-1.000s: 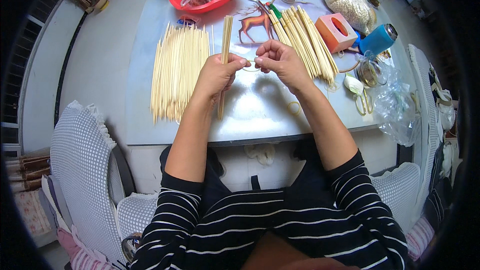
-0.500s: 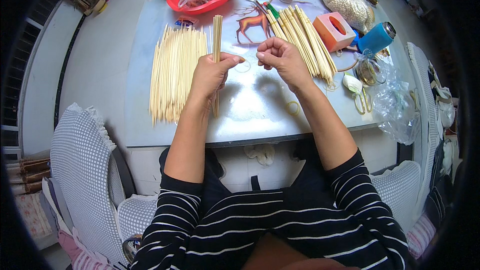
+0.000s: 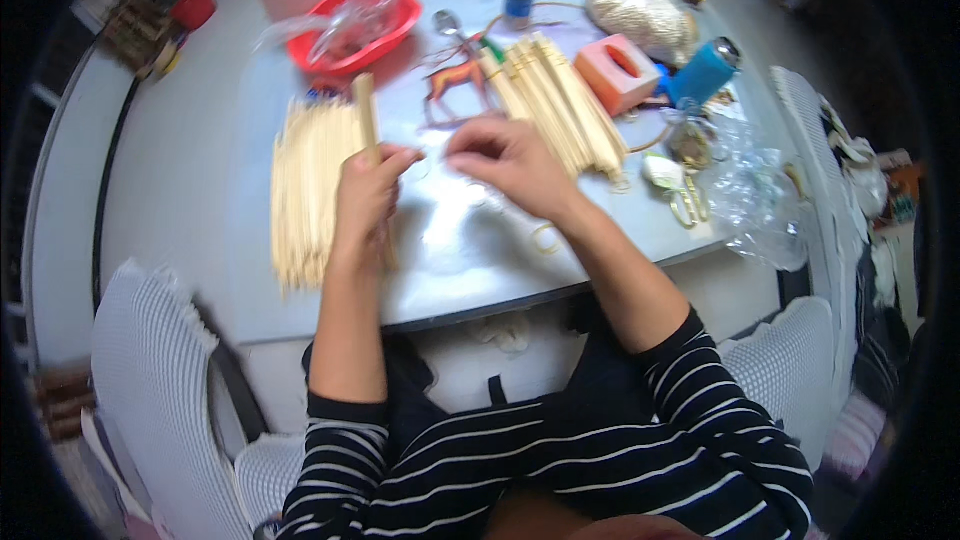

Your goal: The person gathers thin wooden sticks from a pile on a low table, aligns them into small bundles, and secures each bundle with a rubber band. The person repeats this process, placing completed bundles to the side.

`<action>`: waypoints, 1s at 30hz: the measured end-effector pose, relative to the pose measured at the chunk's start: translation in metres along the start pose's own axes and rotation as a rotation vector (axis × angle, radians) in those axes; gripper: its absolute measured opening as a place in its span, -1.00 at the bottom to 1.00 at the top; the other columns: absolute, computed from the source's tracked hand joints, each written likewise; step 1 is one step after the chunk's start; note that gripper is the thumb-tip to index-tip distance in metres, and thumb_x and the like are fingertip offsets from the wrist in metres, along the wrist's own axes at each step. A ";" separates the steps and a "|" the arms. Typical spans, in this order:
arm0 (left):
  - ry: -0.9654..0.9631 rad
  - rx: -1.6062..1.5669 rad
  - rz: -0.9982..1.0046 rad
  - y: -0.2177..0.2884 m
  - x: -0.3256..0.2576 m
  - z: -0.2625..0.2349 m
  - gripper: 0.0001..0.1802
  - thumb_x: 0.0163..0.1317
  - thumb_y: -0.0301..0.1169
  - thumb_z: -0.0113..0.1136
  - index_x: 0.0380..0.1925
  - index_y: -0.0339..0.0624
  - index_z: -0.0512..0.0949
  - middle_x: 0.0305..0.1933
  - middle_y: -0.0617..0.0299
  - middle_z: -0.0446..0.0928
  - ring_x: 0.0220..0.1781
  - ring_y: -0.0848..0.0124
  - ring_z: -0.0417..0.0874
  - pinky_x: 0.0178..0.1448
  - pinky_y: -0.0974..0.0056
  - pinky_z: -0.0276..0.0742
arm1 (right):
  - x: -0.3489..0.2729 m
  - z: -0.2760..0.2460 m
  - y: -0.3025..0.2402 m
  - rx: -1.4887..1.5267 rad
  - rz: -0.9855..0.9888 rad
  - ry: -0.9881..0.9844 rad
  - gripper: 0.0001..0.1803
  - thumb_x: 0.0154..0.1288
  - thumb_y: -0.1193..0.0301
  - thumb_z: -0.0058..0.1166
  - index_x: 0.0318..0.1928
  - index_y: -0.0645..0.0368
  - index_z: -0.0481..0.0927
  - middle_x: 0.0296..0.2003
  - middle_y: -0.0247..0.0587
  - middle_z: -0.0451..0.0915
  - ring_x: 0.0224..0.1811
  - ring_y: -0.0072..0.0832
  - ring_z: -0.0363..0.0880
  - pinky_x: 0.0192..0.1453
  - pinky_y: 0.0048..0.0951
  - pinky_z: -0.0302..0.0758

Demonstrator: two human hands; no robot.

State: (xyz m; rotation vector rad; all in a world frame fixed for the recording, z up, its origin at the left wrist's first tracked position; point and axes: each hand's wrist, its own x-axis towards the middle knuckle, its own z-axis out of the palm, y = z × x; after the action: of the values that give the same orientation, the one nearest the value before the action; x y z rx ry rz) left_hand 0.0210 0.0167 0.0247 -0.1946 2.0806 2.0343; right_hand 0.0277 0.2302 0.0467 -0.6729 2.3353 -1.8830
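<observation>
Currently my left hand (image 3: 368,192) closes round a stick bundle (image 3: 367,112), axis near twelve-to-six, at nine o'clock from my right hand (image 3: 512,166), half-curled, contents unclear.

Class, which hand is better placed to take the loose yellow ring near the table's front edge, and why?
Probably the right hand: it is nearer the yellow ring, and no item shows in it, though it is blurred; the left hand grips a bundle of sticks.
</observation>
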 end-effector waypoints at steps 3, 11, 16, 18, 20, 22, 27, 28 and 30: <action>0.011 -0.007 0.020 0.001 0.003 0.003 -0.81 0.28 -0.29 0.27 -0.31 -0.19 0.69 -0.74 0.54 0.25 -0.74 0.68 0.16 -0.65 0.45 0.01 | -0.027 0.014 -0.099 0.523 -0.203 -0.337 -0.82 0.27 0.54 0.24 -0.13 0.31 0.72 -0.22 -0.21 0.70 -0.21 -0.56 0.62 -0.10 -0.49 0.53; -0.032 -0.011 0.001 -0.004 0.004 0.015 -0.80 0.31 -0.29 0.26 -0.30 -0.21 0.65 -0.73 0.55 0.23 -0.77 0.70 0.13 -0.68 0.50 -0.02 | -0.082 0.011 -0.166 1.167 -0.333 -0.513 -0.69 0.21 0.33 0.34 -0.15 0.33 0.69 -0.27 -0.09 0.68 -0.36 -0.44 0.60 -0.24 -0.50 0.51; -0.012 0.013 -0.008 -0.004 0.002 0.011 -0.80 0.32 -0.28 0.26 -0.30 -0.20 0.65 -0.71 0.55 0.22 -0.75 0.72 0.12 -0.67 0.50 -0.03 | -0.085 0.010 -0.160 1.229 -0.386 -0.527 -0.70 0.22 0.34 0.33 -0.16 0.33 0.68 -0.27 -0.11 0.67 -0.36 -0.45 0.60 -0.23 -0.50 0.52; -0.022 0.014 -0.009 -0.003 0.001 0.010 -0.80 0.32 -0.28 0.27 -0.29 -0.20 0.65 -0.70 0.55 0.23 -0.74 0.72 0.12 -0.67 0.50 -0.03 | -0.085 0.008 -0.159 1.241 -0.405 -0.527 -0.71 0.23 0.34 0.33 -0.16 0.32 0.67 -0.27 -0.11 0.67 -0.36 -0.45 0.60 -0.22 -0.51 0.52; -0.019 0.024 -0.012 -0.004 0.001 0.007 -0.80 0.32 -0.28 0.26 -0.28 -0.20 0.65 -0.70 0.56 0.23 -0.74 0.72 0.13 -0.67 0.50 -0.03 | -0.085 0.010 -0.158 1.258 -0.422 -0.538 -0.71 0.23 0.34 0.32 -0.16 0.32 0.67 -0.27 -0.11 0.67 -0.36 -0.46 0.60 -0.22 -0.51 0.52; -0.013 0.030 -0.013 -0.003 0.001 0.009 -0.80 0.33 -0.28 0.26 -0.28 -0.21 0.65 -0.70 0.56 0.23 -0.74 0.72 0.12 -0.67 0.50 -0.03 | -0.084 0.011 -0.157 1.254 -0.434 -0.545 -0.72 0.24 0.34 0.32 -0.17 0.32 0.66 -0.27 -0.12 0.67 -0.35 -0.46 0.60 -0.22 -0.51 0.52; -0.027 0.005 -0.022 -0.003 0.003 0.010 -0.79 0.33 -0.28 0.26 -0.28 -0.21 0.65 -0.71 0.56 0.21 -0.75 0.72 0.11 -0.67 0.49 -0.04 | -0.083 0.018 -0.157 1.259 -0.452 -0.567 -0.73 0.25 0.35 0.31 -0.17 0.31 0.65 -0.28 -0.13 0.66 -0.35 -0.47 0.60 -0.21 -0.51 0.53; -0.021 0.006 -0.023 -0.003 0.003 0.012 -0.79 0.33 -0.28 0.26 -0.28 -0.21 0.65 -0.71 0.56 0.20 -0.75 0.72 0.11 -0.67 0.49 -0.04 | -0.082 0.018 -0.156 1.255 -0.458 -0.564 -0.73 0.25 0.35 0.31 -0.17 0.31 0.65 -0.28 -0.13 0.66 -0.35 -0.48 0.60 -0.20 -0.51 0.53; -0.016 0.003 -0.023 -0.003 0.003 0.011 -0.80 0.33 -0.28 0.26 -0.28 -0.20 0.65 -0.71 0.57 0.20 -0.75 0.72 0.10 -0.67 0.49 -0.04 | -0.082 0.021 -0.160 1.257 -0.476 -0.561 -0.73 0.26 0.35 0.30 -0.18 0.31 0.64 -0.28 -0.14 0.66 -0.35 -0.48 0.59 -0.20 -0.51 0.53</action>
State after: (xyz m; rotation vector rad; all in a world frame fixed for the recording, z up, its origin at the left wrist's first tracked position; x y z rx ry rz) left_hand 0.0193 0.0281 0.0210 -0.2002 2.0628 2.0123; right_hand 0.1546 0.2171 0.1749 -1.2946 0.4411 -2.3446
